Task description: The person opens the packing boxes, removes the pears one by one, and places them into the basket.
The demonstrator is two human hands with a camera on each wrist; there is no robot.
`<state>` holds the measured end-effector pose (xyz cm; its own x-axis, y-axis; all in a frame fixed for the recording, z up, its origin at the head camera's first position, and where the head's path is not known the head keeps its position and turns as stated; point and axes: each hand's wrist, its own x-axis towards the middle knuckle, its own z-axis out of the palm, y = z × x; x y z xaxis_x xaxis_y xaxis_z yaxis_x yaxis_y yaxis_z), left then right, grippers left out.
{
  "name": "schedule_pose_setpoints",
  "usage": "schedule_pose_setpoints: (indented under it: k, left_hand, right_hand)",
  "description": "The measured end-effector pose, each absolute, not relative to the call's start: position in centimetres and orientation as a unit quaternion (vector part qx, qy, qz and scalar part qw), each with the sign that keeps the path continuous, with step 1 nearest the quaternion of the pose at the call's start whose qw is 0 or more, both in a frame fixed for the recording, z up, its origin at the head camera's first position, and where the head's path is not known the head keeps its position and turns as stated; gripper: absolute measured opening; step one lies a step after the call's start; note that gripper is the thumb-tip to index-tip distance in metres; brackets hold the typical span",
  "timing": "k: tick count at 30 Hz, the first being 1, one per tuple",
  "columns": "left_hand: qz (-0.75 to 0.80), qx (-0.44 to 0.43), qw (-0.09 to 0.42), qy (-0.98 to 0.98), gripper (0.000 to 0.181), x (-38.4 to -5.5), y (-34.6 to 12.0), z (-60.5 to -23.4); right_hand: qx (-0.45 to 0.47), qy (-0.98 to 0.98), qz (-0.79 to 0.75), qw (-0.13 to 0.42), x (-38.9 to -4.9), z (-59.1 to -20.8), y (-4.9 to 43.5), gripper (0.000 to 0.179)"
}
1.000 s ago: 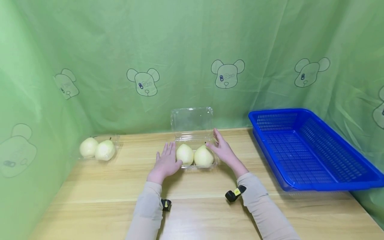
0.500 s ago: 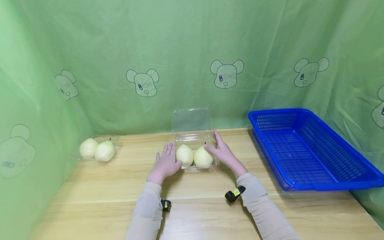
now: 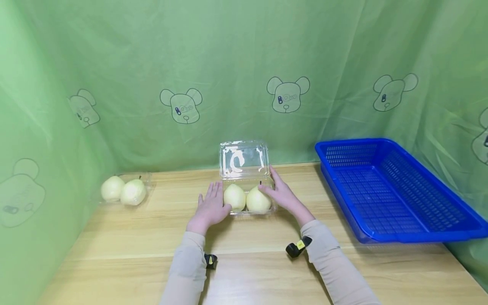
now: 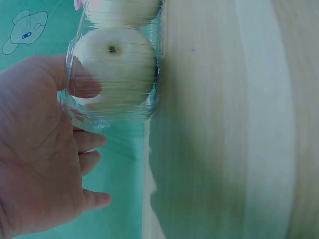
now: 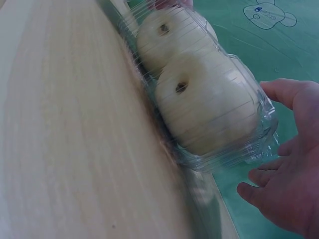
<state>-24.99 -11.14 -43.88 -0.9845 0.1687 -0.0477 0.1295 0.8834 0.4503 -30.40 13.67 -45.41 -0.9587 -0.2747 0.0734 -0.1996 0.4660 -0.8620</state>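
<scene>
A clear plastic clamshell box, its lid raised at the back, stands on the table with two pale yellow pears side by side in it. My left hand lies along the box's left side, fingers straight. In the left wrist view its thumb shows through the plastic, beside a pear. My right hand is at the right side with fingers extended, its thumb by the stem of the right pear. In the right wrist view that thumb reaches the box's edge.
At the far left sits another clear box with two pears. A large blue plastic basket stands on the right of the wooden table. Green cloth hangs behind and at both sides.
The raised lid has tipped a little and its top edge sits slightly lower, with bright reflections on it now. Both hands have stayed nearly still.
</scene>
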Motion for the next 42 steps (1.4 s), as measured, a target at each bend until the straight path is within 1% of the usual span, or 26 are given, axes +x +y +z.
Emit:
schedule_pose_setpoints:
  k: [12, 26, 34, 42]
  left_hand:
    - [0.228, 0.078, 0.043, 0.970, 0.081, -24.85, -11.20, -43.76]
    - [0.231, 0.080, 0.042, 0.969, 0.081, -24.90, -11.14, -43.87]
    - [0.229, 0.082, 0.039, 0.969, 0.081, -25.05, -11.15, -44.00]
    - [0.226, 0.079, 0.050, 0.970, 0.082, -24.89, -11.13, -43.97]
  right_hand:
    - [-0.135, 0.862, -0.487, 0.045, -30.37, -45.33, 13.72, 0.091]
    - [-0.155, 0.871, -0.466, 0.011, -30.45, -45.55, 13.46, 0.084]
    - [-0.155, 0.875, -0.458, 0.015, -30.34, -45.34, 13.41, 0.081]
    - [-0.156, 0.882, -0.444, 0.019, -30.59, -45.76, 13.55, 0.083]
